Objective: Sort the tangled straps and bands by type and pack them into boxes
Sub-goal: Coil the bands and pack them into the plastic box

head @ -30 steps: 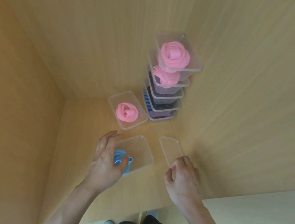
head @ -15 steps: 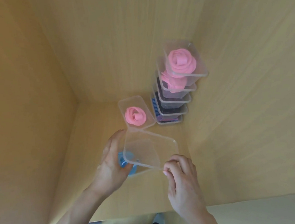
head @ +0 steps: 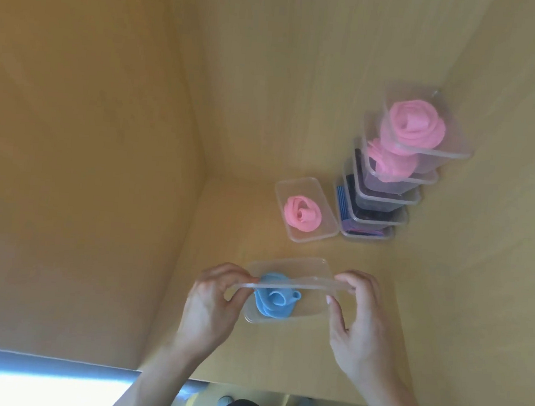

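- Holding the clear lid (head: 288, 284) by its two short ends, our left hand (head: 210, 301) and right hand (head: 357, 321) each pinch it between thumb and curled fingers; a second ago only the right hand had it, tipped up beside the box, while the left pressed the band down.
- Beneath the lid, the open box (head: 284, 293) sits on the wooden desk (head: 225, 225) with a coiled blue band (head: 275, 304) inside it, toward its left end. The lid now spans the box lengthwise, its near edge raised above the rim, so we judge it aligned but not yet snapped shut; pressing it down should finish this box.
- Further back, a closed box (head: 306, 209) holds a rolled pink band (head: 302, 213), standing apart from the one in hand.
- Just right of it, against the wall panel, a stack of lidded boxes (head: 401, 169) rises: pink rolls in the upper two, darker bands below. Most of the sorting looks done.
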Action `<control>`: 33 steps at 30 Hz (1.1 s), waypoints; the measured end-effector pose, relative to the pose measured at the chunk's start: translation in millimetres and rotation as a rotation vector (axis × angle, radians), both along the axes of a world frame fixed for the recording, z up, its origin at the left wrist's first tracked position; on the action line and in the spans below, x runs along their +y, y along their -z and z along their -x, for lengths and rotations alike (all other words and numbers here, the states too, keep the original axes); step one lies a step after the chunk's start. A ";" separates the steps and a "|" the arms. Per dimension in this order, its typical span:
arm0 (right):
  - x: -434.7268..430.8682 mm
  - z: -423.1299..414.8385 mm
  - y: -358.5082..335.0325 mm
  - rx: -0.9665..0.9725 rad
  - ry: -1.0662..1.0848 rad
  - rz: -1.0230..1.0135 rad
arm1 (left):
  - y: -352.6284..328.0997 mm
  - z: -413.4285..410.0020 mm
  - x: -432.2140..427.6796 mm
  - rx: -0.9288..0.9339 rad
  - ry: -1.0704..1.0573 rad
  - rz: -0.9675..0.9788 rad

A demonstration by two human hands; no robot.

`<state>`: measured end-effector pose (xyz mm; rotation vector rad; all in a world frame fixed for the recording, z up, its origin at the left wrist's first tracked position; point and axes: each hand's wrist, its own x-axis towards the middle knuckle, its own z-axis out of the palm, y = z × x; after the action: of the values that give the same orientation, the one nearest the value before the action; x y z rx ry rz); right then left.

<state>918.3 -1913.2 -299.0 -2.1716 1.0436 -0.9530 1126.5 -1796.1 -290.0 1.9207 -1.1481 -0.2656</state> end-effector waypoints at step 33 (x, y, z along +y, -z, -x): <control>-45.1 -41.5 60.8 0.101 0.044 -0.370 | 46.4 15.3 -29.7 0.208 0.038 -0.397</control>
<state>959.8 -1958.4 -359.8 -1.9108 1.2124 -0.6147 1111.2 -1825.9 -336.4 2.1508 -1.0489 -0.7433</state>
